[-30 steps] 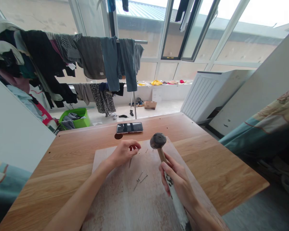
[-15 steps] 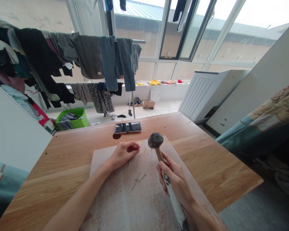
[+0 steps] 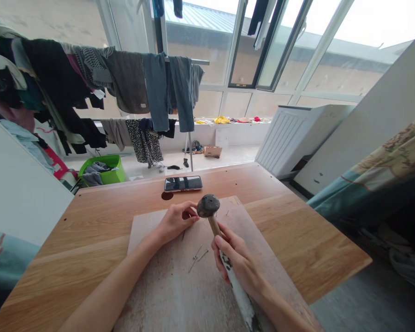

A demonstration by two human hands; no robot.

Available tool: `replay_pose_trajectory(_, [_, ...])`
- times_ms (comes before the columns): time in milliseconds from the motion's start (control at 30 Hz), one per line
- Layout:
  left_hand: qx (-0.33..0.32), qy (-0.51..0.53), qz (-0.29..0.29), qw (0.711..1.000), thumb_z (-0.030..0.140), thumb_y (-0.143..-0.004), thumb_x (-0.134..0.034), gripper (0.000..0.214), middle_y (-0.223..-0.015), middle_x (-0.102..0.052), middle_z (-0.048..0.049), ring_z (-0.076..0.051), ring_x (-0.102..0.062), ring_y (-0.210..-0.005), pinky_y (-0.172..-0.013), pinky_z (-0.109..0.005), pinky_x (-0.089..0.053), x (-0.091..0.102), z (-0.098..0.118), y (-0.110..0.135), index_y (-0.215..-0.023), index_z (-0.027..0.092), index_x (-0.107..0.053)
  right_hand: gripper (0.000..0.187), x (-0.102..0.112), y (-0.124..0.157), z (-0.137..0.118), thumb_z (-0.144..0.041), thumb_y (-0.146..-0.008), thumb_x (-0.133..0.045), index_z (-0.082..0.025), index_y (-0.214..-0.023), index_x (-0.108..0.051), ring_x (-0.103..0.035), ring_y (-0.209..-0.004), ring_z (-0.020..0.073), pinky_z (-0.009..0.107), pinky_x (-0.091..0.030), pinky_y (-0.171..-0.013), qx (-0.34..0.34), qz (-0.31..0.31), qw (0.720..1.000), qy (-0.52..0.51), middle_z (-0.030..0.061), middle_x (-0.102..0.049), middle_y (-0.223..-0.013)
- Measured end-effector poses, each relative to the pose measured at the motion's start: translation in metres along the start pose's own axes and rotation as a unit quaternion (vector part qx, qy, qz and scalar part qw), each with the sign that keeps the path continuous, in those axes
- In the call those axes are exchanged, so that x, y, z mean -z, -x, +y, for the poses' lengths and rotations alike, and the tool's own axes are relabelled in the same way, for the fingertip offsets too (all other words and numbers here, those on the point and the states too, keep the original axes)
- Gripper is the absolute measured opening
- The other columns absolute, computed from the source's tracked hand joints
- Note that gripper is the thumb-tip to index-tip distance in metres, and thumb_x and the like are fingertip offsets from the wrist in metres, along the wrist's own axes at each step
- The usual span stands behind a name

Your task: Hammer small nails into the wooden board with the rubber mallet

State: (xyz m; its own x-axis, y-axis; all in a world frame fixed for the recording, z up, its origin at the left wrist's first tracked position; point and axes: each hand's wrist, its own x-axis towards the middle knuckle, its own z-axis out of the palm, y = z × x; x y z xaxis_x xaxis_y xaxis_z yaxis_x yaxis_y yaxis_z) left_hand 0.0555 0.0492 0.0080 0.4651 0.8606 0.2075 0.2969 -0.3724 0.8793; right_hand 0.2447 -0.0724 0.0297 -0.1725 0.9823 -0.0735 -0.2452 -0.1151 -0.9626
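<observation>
My right hand [image 3: 233, 253] is wrapped round the handle of a hammer [image 3: 208, 206] with a rounded dark head and a wooden, partly white handle. The hammer head hangs over the board beside the fingertips of my left hand [image 3: 178, 221]. Thumb and forefinger of that hand are pinched together above the board; whatever they hold is hidden or too small to make out. Several loose nails [image 3: 198, 259] lie on the pale wooden board [image 3: 173, 295] between my forearms. Farther right, a small nail [image 3: 227, 213] stands in the board.
A phone [image 3: 183, 183] lies on the wooden table [image 3: 280, 207] beyond the board, beside a dark round hole. Behind the table hang clothes [image 3: 131, 83] on a rack, with a green basket [image 3: 103, 169] below. A white ribbed unit [image 3: 280, 138] stands at the back right.
My right hand has carried the hammer left and slightly down, so its head is now close to my left fingertips. My left hand has barely moved.
</observation>
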Motion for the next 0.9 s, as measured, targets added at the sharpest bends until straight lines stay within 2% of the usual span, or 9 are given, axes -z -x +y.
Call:
replay_pose_trajectory(300, [0.006,-0.006,-0.002,1.0,0.028,-0.08,-0.07,0.036,-0.085,-0.079,-0.0045,-0.019,-0.071,-0.076,-0.072,-0.028,-0.051,0.0013,-0.0005,-0.0007,-0.114,0.015,-0.068,0.048,0.0017,0.0013,0.0066,-0.042,-0.099,-0.057,-0.02,-0.142,-0.055,-0.044,-0.034,0.0023,0.013,-0.038,-0.03,0.008,-0.01,0.999,0.033,-0.0092,-0.048,-0.069])
replay_pose_trajectory(767, [0.001,0.009,-0.017,1.0,0.025,-0.08,-0.066,0.033,-0.091,-0.078,-0.0052,-0.021,-0.071,-0.082,-0.076,-0.03,-0.052,-0.0027,-0.0066,-0.0027,-0.112,0.015,-0.068,0.051,0.0014,0.0037,0.0051,-0.046,-0.097,-0.059,-0.02,-0.141,-0.057,-0.043,-0.034,0.0021,0.014,-0.037,-0.03,0.004,-0.008,0.999,0.04,-0.0084,-0.049,-0.069])
replay_pose_trajectory(833, [0.001,0.014,-0.026,1.0,0.027,-0.081,-0.065,0.034,-0.091,-0.077,-0.005,-0.02,-0.07,-0.082,-0.075,-0.03,-0.052,-0.0005,-0.005,-0.003,-0.113,0.016,-0.067,0.049,0.0021,0.0039,0.0053,-0.045,-0.097,-0.06,-0.02,-0.14,-0.059,-0.044,-0.034,0.002,0.013,-0.037,-0.03,-0.001,-0.014,0.999,0.038,-0.008,-0.05,-0.07])
replay_pose_trajectory(900, [0.005,-0.028,-0.037,0.999,0.031,-0.082,-0.065,0.036,-0.091,-0.073,-0.0039,-0.02,-0.067,-0.081,-0.074,-0.03,-0.051,0.0067,0.0017,-0.0017,-0.115,0.017,-0.065,0.049,0.0031,0.0042,0.0049,-0.046,-0.096,-0.061,-0.02,-0.139,-0.059,-0.045,-0.033,0.0017,0.013,-0.037,-0.03,0.002,-0.011,1.0,0.025,-0.0079,-0.05,-0.071])
